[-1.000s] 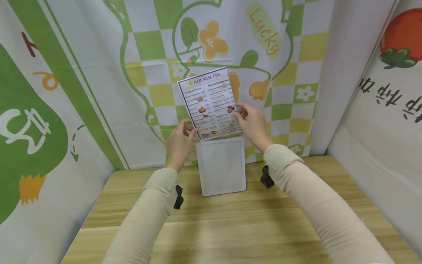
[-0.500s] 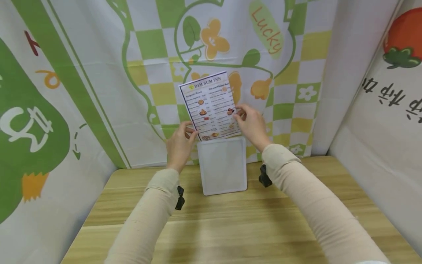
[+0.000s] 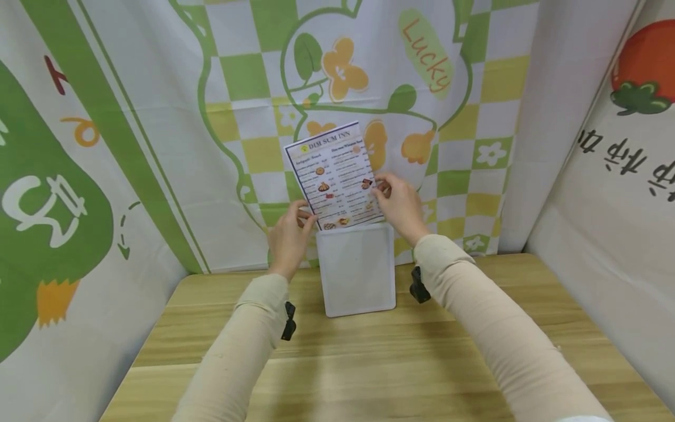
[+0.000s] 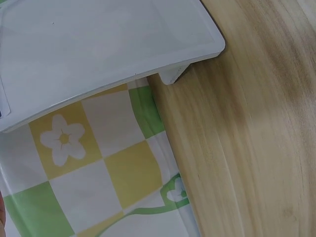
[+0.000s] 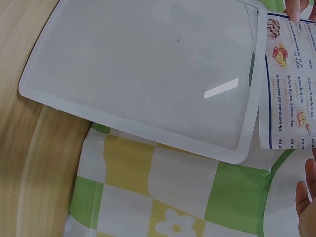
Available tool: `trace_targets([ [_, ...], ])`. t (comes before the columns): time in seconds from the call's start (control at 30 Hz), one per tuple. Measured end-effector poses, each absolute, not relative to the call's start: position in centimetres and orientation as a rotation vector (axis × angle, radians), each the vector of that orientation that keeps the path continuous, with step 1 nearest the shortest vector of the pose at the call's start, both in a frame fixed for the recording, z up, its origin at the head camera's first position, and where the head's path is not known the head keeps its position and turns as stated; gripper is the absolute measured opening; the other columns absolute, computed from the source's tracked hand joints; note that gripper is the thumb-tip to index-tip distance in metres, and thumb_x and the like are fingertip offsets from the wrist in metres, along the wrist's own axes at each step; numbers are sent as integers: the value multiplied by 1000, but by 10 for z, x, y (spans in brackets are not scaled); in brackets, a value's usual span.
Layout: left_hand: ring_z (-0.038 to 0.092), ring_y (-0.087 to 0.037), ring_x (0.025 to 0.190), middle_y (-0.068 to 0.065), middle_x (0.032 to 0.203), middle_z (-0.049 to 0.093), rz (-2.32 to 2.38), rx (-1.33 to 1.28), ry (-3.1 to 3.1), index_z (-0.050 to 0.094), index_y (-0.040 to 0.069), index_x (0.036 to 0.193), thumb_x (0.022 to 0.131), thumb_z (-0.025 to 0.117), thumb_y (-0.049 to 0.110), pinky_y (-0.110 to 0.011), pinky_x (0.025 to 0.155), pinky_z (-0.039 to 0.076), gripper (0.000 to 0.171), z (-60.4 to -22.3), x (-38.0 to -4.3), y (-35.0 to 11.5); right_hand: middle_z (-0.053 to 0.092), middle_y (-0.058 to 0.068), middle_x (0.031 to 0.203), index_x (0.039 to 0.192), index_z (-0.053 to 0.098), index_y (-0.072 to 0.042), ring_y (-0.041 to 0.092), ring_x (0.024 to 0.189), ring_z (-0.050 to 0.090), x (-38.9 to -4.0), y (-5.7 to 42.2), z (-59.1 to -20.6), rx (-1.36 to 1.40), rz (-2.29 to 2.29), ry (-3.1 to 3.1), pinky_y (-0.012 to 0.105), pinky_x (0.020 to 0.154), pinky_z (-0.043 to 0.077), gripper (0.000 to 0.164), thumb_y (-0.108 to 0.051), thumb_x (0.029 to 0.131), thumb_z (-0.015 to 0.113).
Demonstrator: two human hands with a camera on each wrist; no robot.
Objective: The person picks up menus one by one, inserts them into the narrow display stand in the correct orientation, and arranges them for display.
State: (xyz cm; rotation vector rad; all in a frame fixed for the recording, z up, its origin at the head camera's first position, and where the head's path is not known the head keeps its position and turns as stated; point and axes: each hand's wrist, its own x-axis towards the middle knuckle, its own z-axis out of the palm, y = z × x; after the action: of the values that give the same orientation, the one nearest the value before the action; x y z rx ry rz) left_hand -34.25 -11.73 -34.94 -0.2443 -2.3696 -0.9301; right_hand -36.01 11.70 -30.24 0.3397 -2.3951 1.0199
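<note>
A printed menu sheet (image 3: 337, 176), headed "DIM SUM INN", is held upright and slightly tilted between both hands. At its lower left edge, the left hand (image 3: 289, 239) pinches it between thumb and fingers. The right hand (image 3: 402, 205) pinches the right edge a little higher up. Directly below is a white-rimmed display frame (image 3: 355, 269), standing on the table and leaning back. The menu's lower edge is right at the frame's top rim. In the right wrist view the frame's clear front (image 5: 148, 64) shows a glare streak, beside the menu (image 5: 289, 94). A small support foot (image 4: 172, 74) shows behind the frame.
The wooden table (image 3: 358, 363) extends toward me from the frame. Behind it hangs a green, yellow and white checked cloth (image 3: 248, 135) reading "Lucky". Printed white panels stand at the left and right sides. Each wrist carries a small black camera (image 3: 419, 285).
Both hands have lowered the menu slightly, bringing its bottom edge closer down onto the frame's top rim. The grip on each side stays the same, and the frame stands in place.
</note>
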Motion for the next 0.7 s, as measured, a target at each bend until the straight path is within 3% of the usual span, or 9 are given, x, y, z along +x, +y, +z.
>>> trace_targets([
  [0.5,65,-17,76,-1,103,74,-906,-248,-2406,58,13,126,95,68,26,-33,61,46,35,-353,-344,-120,68,11,99,121,64,-4,25,89,61,-359,116,-303,343,1026,-2432,40,78,50,27,-13,96,66],
  [0.7,66,-17,81,0,104,73,-917,-227,-2459,57,15,128,95,68,28,-33,63,48,37,-357,-343,-117,68,12,102,114,65,-3,26,91,60,-358,118,-310,329,1044,-2464,40,80,50,20,-15,98,64],
])
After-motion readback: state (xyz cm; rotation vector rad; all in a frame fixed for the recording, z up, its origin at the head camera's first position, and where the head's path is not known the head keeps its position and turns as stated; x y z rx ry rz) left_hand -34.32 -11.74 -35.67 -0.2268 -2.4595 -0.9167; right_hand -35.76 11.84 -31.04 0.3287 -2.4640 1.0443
